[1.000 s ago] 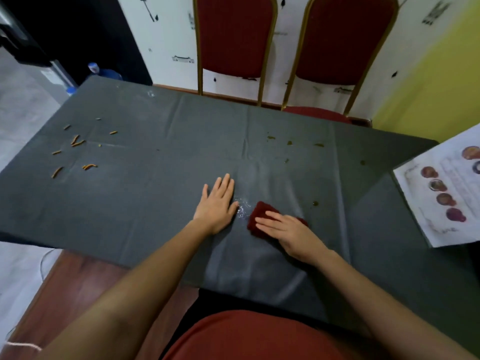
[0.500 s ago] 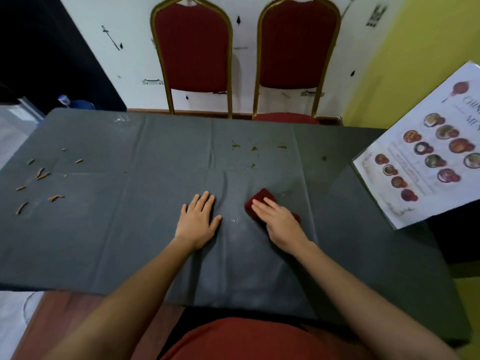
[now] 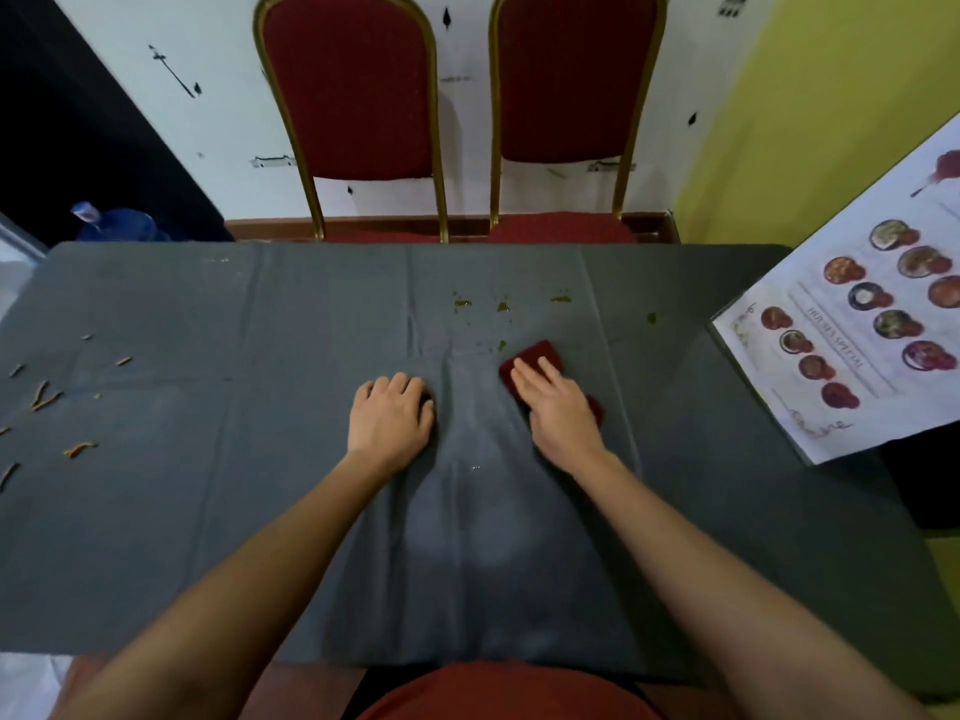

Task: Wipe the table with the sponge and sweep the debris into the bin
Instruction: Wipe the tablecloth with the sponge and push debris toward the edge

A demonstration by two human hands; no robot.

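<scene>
Fingers of the left hand (image 3: 390,418), spread flat earlier, are now curled on the bench (image 3: 208,511). Just right, the sponge (image 3: 540,356) is pressed under the flat, open right hand (image 3: 558,407). Beyond it, green debris (image 3: 501,306) is scattered.

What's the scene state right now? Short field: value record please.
surface: table under a grey tablecloth
right hand: flat on the dark red sponge, pressing it to the cloth
left hand: fingers curled, resting on the cloth, holding nothing
green debris: specks just beyond the sponge
orange debris: strips scattered at the left end
menu sheet: right edge, tilted
chairs: two red, gold-framed, at the far side
bin: not in view
</scene>
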